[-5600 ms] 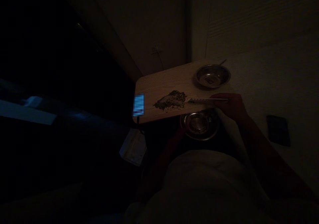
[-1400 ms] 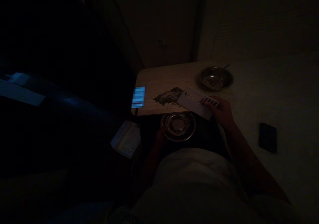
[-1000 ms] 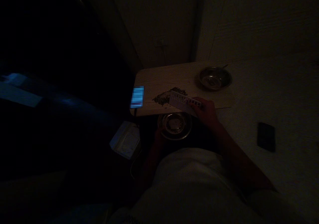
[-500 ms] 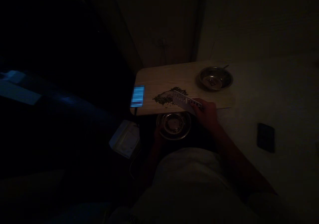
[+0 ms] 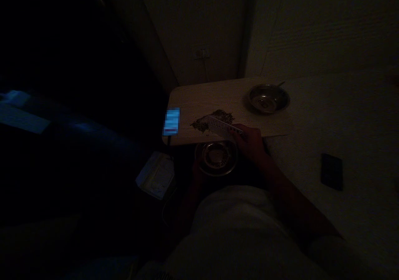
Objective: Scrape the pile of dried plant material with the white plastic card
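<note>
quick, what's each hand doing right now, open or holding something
Left hand: closed, holding the lower metal bowl by its rim.
Right hand: closed, holding a flat tool with holes.

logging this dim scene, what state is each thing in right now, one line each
right hand: closed on the slotted tool
slotted tool: held tilted, at the pile
pile of bits: loose, spread out
left hand: at the lower bowl's side, grip too dark to tell
lower bowl: upright, some bits inside
upper bowl: upright, handle poking out
screen: lit, content blurred
dark flat object: lying flat
</note>
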`<state>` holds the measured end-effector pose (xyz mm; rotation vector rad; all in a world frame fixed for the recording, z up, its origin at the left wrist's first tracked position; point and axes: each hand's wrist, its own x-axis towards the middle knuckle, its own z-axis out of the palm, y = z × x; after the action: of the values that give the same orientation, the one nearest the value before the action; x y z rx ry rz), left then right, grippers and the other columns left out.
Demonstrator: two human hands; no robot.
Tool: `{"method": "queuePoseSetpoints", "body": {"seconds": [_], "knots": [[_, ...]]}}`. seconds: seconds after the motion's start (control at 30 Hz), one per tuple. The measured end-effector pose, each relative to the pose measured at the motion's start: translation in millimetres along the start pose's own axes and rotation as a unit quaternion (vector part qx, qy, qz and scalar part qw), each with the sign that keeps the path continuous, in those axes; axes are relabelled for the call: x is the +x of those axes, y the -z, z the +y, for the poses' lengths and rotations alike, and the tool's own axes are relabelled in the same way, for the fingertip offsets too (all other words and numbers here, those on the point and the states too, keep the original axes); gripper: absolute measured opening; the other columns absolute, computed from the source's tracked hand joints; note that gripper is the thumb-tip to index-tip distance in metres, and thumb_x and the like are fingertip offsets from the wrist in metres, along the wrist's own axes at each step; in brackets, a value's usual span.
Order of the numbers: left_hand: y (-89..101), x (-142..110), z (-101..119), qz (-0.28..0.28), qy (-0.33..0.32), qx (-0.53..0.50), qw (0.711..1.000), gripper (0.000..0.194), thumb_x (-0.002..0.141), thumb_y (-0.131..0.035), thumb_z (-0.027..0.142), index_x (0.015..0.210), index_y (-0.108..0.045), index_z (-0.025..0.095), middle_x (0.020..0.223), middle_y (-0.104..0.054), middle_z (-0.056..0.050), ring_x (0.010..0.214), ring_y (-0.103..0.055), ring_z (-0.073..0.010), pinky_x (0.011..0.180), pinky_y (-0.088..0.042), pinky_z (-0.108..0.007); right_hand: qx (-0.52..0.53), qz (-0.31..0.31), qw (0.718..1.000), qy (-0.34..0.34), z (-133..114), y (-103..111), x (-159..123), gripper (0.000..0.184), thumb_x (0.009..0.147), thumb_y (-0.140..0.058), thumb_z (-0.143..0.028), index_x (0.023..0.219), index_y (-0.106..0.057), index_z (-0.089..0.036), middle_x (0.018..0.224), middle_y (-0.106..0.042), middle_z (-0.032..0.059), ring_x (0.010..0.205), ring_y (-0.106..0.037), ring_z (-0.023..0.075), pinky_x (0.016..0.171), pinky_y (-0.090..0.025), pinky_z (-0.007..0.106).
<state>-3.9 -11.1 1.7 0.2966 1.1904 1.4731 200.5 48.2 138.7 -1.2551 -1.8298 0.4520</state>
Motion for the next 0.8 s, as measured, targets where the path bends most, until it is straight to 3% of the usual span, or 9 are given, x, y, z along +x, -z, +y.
{"method": "queuePoseSetpoints", "body": {"seconds": [0.13,0.3,0.5,0.8], "knots": [[2.0,-3,0,0.020,0.014,-0.013,1.000,0.020,0.077,-0.068,0.029,0.091,-0.075,0.016,0.101,-0.075,-0.009,0.122,-0.054,-0.0357,0.104,-0.040,-0.049,0.013,0.000,1.000,0.016,-2,-4,2,0.023,0.090,-0.055,-0.030,0.104,-0.072,-0.021,0.094,-0.076,0.0051,0.078,-0.070,0.0197,0.070,-0.049,0.027],[1.4,-1,-2,0.038,-0.007,-0.036,0.999,0.017,0.076,-0.067,0.027,0.089,-0.075,0.020,0.096,-0.075,-0.006,0.122,-0.056,-0.0317,0.104,-0.041,-0.046,0.017,-0.011,1.000,0.011,-3,-5,3,0.023,0.090,-0.055,-0.030,0.103,-0.072,-0.021,0.090,-0.076,0.0052,0.075,-0.070,0.0196,0.067,-0.048,0.027],[2.0,-2,0,0.017,0.013,-0.052,0.998,0.017,0.074,-0.068,0.028,0.087,-0.076,0.020,0.092,-0.076,-0.007,0.115,-0.061,-0.0327,0.101,-0.044,-0.047,0.023,-0.006,1.000,0.012,-3,-2,-3,0.023,0.090,-0.056,-0.032,0.102,-0.073,-0.021,0.091,-0.076,0.0048,0.075,-0.071,0.0194,0.067,-0.049,0.027],[-0.1,-5,2,0.027,0.012,-0.068,0.997,0.018,0.076,-0.067,0.028,0.090,-0.075,0.020,0.094,-0.076,-0.007,0.119,-0.058,-0.0323,0.103,-0.043,-0.046,0.031,-0.021,0.999,0.014,-5,2,-7,0.023,0.090,-0.055,-0.032,0.101,-0.073,-0.021,0.090,-0.076,0.0039,0.075,-0.070,0.0192,0.068,-0.050,0.027]]}}
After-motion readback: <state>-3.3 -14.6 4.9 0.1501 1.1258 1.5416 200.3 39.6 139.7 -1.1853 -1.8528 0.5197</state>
